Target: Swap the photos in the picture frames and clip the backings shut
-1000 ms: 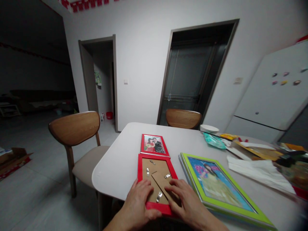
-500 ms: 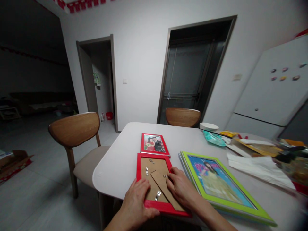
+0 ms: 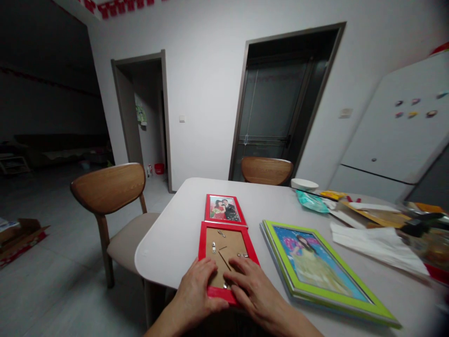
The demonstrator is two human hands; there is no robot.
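A red picture frame [image 3: 224,238] lies face down near the front edge of the white table [image 3: 168,243], its brown backing board with small metal clips turned up. My left hand [image 3: 198,286] rests flat on the frame's lower left part, fingers stretched out. My right hand [image 3: 250,285] lies on the lower right of the backing, fingers spread over the board and the folding stand. Just behind it lies a second red frame [image 3: 224,209], face up, with a photo of a couple.
A large green-framed portrait [image 3: 315,271] lies to the right. Further right are white paper [image 3: 375,245], a teal packet [image 3: 312,202], a white bowl [image 3: 304,185] and clutter. Two wooden chairs [image 3: 112,187] stand at the table's left and far side. A white fridge [image 3: 396,135] stands at right.
My right hand has drawn back from the frame's upper right clip toward its lower right. The frame has shifted slightly nearer to me. My left hand has barely moved.
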